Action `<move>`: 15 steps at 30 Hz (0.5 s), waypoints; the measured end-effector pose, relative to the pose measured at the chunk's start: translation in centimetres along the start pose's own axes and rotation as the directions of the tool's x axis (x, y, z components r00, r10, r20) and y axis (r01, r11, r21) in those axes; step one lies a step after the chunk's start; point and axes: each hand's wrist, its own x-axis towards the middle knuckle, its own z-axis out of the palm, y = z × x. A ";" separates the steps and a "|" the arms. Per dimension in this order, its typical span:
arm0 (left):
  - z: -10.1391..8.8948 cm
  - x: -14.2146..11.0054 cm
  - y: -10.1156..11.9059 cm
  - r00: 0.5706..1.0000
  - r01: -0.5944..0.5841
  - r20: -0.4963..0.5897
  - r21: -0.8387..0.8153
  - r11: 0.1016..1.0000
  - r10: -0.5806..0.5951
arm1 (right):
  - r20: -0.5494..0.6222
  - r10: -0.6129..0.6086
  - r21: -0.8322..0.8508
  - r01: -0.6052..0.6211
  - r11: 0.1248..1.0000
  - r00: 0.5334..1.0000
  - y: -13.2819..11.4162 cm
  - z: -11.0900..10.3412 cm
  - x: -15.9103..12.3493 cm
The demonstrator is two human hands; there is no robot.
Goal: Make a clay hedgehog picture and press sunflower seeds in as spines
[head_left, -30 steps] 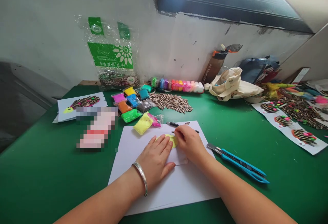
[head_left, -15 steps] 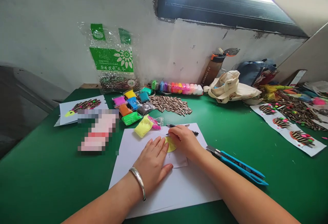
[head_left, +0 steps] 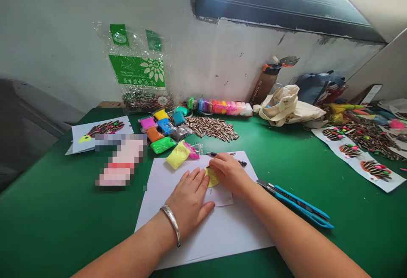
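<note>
My left hand lies flat with its fingers stretched out, holding down a small white paper on a larger white sheet. Its fingertips touch the edge of a flat yellow clay patch, partly hidden between my hands. My right hand is closed in a pinch at the upper edge of that clay. A small dark tip shows at its fingers and looks like a sunflower seed. Behind the right hand lies a black pen. An opened yellow clay packet sits at the sheet's top edge.
A blue utility knife with its blade out lies right of the sheet. Beyond are a sunflower seed pile, several coloured clay packets and a seed bag. Finished seed-and-clay pictures lie right, another picture left.
The view has shifted very slightly. Both hands stay in nearly the same place, the left flat on the paper and the right pinched at the yellow clay.
</note>
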 end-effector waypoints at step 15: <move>0.4 -0.1 0.0 1.000 0.014 -0.004 -0.015 1.000 -0.014 | 0.036 -0.044 -0.061 0.046 0.997 0.998 0.1 -0.1 0.0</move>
